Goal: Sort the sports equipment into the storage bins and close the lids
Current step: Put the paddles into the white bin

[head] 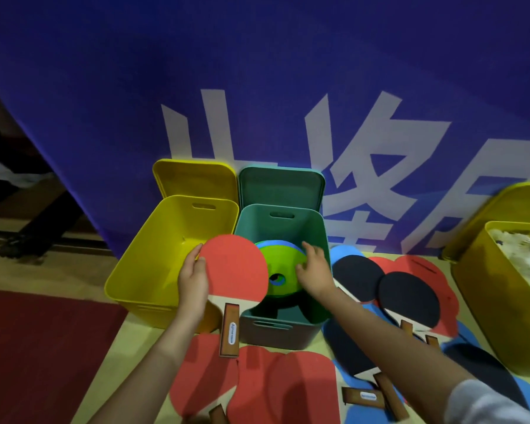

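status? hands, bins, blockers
Left hand holds red paddle over bins. Right hand on green disc in green bin. Yellow bin open. No blockers.

Sports hall: blue banner [257,71], table-tennis paddles [288,387] strewn about.

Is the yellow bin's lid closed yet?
No. The yellow bin stands open with its lid propped upright behind it, and the left hand holds a red paddle over it.

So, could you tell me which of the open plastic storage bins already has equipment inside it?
The green bin, right of the yellow bin, holds stacked green and blue discs; the yellow one's visible interior looks bare.
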Demonstrator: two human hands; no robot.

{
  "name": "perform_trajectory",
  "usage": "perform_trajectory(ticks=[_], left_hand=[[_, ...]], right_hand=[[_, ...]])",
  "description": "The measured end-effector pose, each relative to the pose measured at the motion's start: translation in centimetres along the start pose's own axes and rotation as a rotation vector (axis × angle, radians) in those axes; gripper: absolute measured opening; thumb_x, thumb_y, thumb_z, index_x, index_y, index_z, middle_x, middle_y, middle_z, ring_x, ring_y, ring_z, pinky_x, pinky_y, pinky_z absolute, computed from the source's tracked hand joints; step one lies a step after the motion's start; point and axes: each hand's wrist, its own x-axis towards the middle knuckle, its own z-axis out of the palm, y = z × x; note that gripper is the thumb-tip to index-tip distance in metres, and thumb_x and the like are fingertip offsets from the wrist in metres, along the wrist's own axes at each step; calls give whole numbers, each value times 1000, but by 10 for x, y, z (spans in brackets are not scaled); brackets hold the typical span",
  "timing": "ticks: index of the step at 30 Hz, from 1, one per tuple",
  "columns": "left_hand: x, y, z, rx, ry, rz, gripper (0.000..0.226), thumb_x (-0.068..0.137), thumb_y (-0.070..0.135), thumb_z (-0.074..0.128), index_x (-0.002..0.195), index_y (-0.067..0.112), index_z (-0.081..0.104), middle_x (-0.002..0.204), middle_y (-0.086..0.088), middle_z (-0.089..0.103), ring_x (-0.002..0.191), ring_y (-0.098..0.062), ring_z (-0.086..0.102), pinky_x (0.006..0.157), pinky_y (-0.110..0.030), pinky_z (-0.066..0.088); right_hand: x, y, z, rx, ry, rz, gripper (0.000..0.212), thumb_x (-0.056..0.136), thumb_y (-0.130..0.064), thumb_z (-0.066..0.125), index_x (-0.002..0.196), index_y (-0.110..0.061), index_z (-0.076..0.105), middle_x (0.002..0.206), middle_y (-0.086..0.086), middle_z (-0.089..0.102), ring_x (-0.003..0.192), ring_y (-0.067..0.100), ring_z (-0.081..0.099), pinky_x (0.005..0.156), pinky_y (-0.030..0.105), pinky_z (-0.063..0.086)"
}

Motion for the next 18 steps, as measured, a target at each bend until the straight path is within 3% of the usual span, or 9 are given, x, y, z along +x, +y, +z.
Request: perform_trajectory(ticks=[3,5,9,12,18], left_hand=[[-8,-1,22,-36,-41,-5,33,100,11,38,131,14,53,127,-12,58,112,-26,56,92,-35,45],[-15,-2,39,-36,-79,-12,34,101,13,38,132,14,52,126,-9,58,111,-24,56,88,-32,45],[-32,0,74,-33,-140,-15,33,102,18,38,131,22,52,125,-2,56,110,-21,55,88,-34,45],[-45,2,99,-58,-150,-37,32,102,18,38,129,24,53,119,-1,58,107,-21,56,90,-36,47],[-59,1,149,-76,-97,-79,31,100,14,41,125,23,56,122,-4,60,111,-21,57,99,-40,45]], right_hand=[[-11,10,-31,94,124,-180,50,90,-8,50,139,-12,43,137,9,42,115,26,51,99,38,43],[-19,33,-50,124,230,-166,44,89,-8,50,133,-14,49,131,5,49,113,21,51,94,36,45],[-45,125,-75,131,387,269,46,85,-23,51,127,-7,53,123,18,56,111,34,53,92,41,43],[-66,197,-81,112,392,587,52,86,-16,58,133,4,45,125,32,51,114,47,49,97,51,42],[-55,242,-88,175,355,850,73,85,-29,66,140,4,31,135,33,40,122,48,41,99,53,41]])
